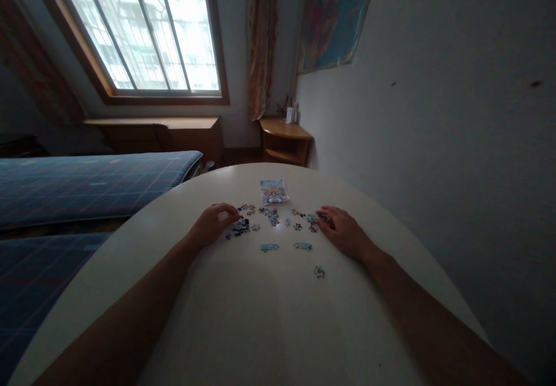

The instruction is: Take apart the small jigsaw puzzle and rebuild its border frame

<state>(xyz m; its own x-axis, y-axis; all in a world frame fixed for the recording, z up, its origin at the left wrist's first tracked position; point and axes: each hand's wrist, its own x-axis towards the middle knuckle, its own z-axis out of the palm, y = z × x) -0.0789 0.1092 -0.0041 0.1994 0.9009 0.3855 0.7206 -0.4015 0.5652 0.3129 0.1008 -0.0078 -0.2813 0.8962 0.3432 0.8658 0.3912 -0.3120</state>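
Observation:
Small jigsaw puzzle pieces lie loosely across the middle of the white table. At the left, my left hand has its thumb and index finger pinched together at the edge of a dark blue cluster of pieces, seemingly on a puzzle piece. Over the right cluster of pieces, my right hand rests with bent fingers and thumb apart, touching pieces partly hidden beneath. Closer to me lie two light blue pieced strips, a left strip and a right strip. A single piece sits nearest me.
A printed picture sheet or packet lies behind the pieces on the round white table. Beyond the table are a bed with a blue plaid cover, a corner shelf and a wooden desk. A white wall borders the right side.

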